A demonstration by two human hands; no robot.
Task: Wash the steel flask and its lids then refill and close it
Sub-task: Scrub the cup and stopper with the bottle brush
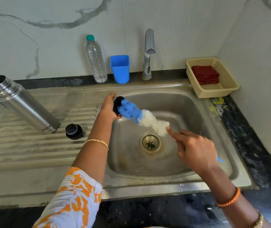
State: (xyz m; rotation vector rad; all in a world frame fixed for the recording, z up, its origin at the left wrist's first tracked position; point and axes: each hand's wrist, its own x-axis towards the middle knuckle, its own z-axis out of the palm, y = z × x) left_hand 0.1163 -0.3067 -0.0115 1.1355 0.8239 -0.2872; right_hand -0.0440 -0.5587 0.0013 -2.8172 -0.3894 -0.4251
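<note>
Frame centre: black lid [117,102] gripped in left hand [108,107]; brush [141,116] clasped by right hand [195,153], forefinger extended along it.

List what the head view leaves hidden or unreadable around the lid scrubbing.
- Brush handle: covered by the right hand; only a blue tip shows.
- Lid in the left hand: inside blocked by bristles.
- Steel flask: interior too dark.
- Tap: no flow discernible.

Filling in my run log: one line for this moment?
left hand: holds cup lid | right hand: scrubs with bottle brush | flask: open
</note>
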